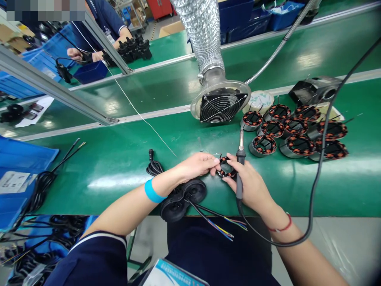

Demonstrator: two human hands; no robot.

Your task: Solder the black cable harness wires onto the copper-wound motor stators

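Between my two hands, above the green bench, is a small ring-shaped motor stator (231, 172) with copper windings and a black inner frame. My left hand (195, 165) is closed in a pinch at the stator's left edge, where a thin dark lead sticks up. My right hand (253, 184) has its thumb and fingers around the stator's right side. That same hand also holds a soldering iron (240, 159), its handle across the fingers and its tip pointing away from me. Just below my left hand lies a black double-round rubber part (184, 198) with stripped coloured wires.
Several more stators (297, 145) stand grouped at the right. A fume extractor (224, 106) hangs over the bench's back edge. The iron's cord (316, 190) loops around my right forearm. Blue bins (32, 159) and black cables are at left; a co-worker's hands (76, 54) are beyond the frame.
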